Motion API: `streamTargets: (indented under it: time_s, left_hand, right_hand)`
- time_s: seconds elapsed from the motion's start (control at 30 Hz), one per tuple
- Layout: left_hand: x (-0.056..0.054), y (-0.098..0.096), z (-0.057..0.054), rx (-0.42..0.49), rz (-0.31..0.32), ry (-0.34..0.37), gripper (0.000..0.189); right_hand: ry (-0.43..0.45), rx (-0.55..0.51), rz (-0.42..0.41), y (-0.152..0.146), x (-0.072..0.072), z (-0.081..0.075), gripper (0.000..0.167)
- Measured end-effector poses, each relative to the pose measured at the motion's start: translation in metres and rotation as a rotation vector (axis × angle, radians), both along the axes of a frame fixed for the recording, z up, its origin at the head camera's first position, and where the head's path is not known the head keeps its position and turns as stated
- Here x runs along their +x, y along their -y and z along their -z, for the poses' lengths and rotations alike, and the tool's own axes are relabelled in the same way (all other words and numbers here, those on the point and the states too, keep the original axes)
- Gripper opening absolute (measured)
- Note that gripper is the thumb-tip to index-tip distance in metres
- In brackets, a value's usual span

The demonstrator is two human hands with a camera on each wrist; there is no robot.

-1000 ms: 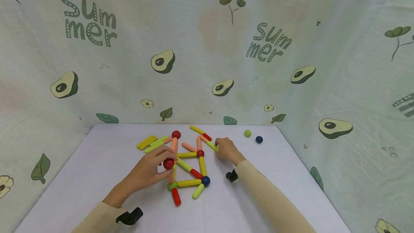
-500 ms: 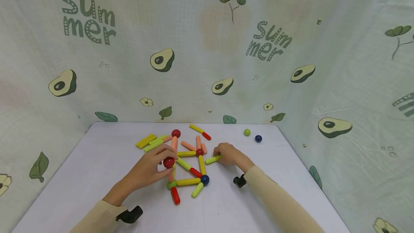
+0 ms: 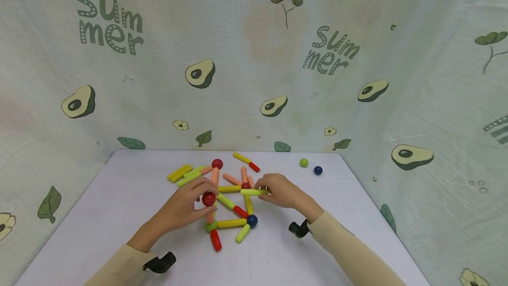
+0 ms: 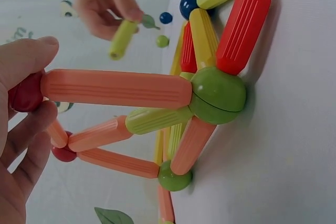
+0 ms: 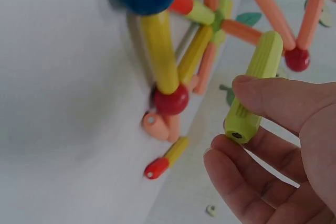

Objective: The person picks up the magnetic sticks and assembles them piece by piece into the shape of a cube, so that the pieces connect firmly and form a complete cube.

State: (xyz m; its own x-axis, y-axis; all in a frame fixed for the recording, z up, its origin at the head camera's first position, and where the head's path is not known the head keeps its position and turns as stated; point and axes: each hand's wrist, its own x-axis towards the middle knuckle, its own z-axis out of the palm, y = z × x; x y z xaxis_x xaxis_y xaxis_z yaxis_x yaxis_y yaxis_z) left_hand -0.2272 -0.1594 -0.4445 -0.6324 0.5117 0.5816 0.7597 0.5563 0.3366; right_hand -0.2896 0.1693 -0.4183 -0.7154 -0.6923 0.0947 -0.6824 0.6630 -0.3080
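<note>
My left hand (image 3: 186, 204) grips a red ball (image 3: 208, 198) between thumb and fingers. In the left wrist view, a peach magnetic rod (image 4: 115, 88) joins that ball to a green ball (image 4: 218, 94) on the table. My right hand (image 3: 282, 191) pinches a lime magnetic rod (image 5: 254, 82) near one end; its other end points toward the left hand. In the head view this rod overlaps a red ball and yellow rod of the structure's right side. A blue ball (image 3: 252, 221) forms the near right corner, with a yellow rod (image 3: 232, 223) running to the green ball.
Loose yellow rods (image 3: 179, 173) and lime rods lie at the back left. A yellow rod joined to a red one (image 3: 254, 167) lies behind the structure. A lime ball (image 3: 304, 162) and a dark blue ball (image 3: 318, 170) sit at the back right. A patterned cloth hangs behind.
The lime rod has come apart from a peach rod, which stays by the structure's right red ball. My right hand has carried the lime rod left and raised it; my left hand keeps its place.
</note>
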Motion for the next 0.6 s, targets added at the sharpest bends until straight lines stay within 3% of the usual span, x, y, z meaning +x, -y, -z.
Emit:
streamTargets:
  time_s: [0.3, 0.6]
  left_hand:
    - [0.0, -0.001, 0.0, 0.011, 0.011, 0.009, 0.043]
    - [0.002, -0.002, -0.003, 0.011, 0.01, 0.014, 0.044]
  right_hand:
    - [-0.051, -0.119, -0.152, 0.032, 0.04, -0.027, 0.023]
    - [-0.087, -0.133, -0.163, 0.046, 0.05, -0.034, 0.023]
